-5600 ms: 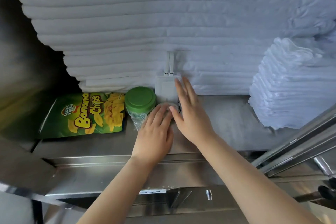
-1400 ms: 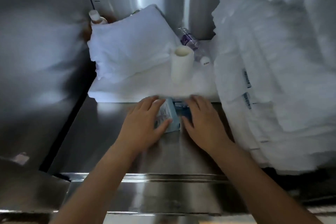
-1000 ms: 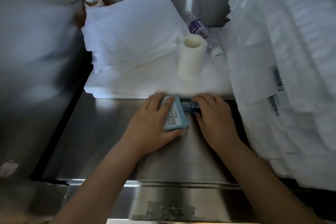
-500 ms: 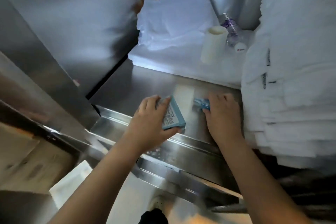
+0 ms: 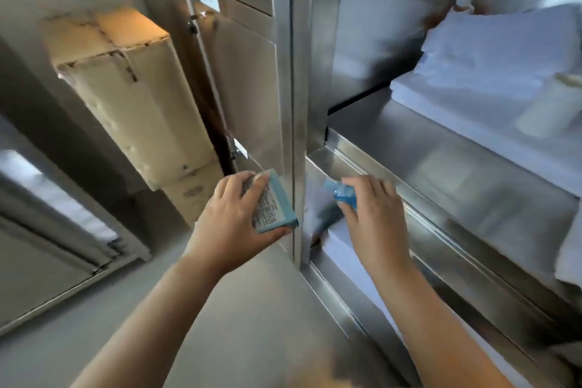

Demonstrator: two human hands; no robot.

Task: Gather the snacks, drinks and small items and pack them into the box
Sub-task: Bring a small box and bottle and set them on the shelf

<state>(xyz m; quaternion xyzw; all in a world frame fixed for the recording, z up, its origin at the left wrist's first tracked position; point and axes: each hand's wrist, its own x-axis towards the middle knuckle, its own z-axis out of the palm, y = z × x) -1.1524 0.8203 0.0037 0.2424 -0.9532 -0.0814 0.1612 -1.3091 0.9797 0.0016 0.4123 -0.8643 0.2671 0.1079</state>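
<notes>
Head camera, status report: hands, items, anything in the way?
Left hand grips blue packet. Right hand pinches small blue wrapper. Steel cabinet post stands between the hands.

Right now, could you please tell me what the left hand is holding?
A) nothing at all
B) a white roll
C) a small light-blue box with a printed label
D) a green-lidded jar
C: the left hand grips the small light-blue box, fingers curled over its printed face, while the right hand pinches a small blue packet.
</notes>
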